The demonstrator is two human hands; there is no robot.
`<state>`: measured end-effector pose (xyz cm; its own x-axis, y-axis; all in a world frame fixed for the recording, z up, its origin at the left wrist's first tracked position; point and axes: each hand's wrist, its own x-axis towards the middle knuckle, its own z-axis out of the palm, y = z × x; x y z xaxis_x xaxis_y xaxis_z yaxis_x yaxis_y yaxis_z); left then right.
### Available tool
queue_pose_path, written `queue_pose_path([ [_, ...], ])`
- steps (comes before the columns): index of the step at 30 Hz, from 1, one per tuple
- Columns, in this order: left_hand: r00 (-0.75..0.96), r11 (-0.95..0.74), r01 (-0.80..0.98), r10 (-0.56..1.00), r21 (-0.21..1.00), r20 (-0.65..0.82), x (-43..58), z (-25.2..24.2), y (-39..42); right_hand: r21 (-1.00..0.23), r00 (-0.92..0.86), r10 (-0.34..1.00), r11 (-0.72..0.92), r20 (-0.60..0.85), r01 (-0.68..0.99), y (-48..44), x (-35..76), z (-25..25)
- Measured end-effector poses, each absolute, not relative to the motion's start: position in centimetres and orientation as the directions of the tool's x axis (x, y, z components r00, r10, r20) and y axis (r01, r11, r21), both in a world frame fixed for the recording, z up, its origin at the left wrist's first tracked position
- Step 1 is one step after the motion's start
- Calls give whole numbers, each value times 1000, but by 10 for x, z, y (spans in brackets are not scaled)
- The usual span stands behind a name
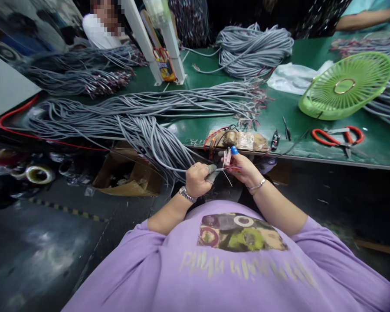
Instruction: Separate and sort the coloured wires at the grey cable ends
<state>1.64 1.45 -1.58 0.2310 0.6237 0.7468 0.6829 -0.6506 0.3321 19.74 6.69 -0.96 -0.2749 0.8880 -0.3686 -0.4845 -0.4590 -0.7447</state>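
In front of my body, my left hand (198, 178) is closed round a grey cable (219, 169), with grey covering on its thumb and fingertip. Thin red, blue and white wires (236, 167) fan out of that cable's stripped end. My right hand (246, 170), a blue cover on its thumb, pinches at these wires, close to a small pale bit of material (227, 157). Beyond the hands, a taped block (240, 140) sits at the table's edge. From the left, a long bundle of grey cables (155, 143) droops over the edge beside my left hand.
On the green table (201, 66) lie red-handled scissors (339, 136), a dark pointed tool (286, 128), a green basket (344, 86) and a coil of grey cable (255, 50). A white post (175, 56) stands at the back. Below is a cardboard box (129, 173). Other people sit across.
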Motion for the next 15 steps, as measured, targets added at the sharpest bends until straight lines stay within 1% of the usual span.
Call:
queue_pose_path([
  [3,271,-630,730,623,265,734,21,-21,13,-721,-255,903,-429,-345,-544,67,194,-13],
  [6,288,-595,761,669,261,685,24,-21,15,-719,-237,914,-405,-329,-565,68,192,-15],
  [10,324,-587,776,685,232,652,28,-21,18,-734,-231,926,-377,-298,-565,67,190,-14],
  [12,334,-588,778,686,222,646,29,-21,18,-724,-257,920,-392,-297,-567,66,190,-13],
  [15,345,-607,759,680,233,648,27,-20,16,-685,-294,885,-465,-360,-561,63,192,-12],
])
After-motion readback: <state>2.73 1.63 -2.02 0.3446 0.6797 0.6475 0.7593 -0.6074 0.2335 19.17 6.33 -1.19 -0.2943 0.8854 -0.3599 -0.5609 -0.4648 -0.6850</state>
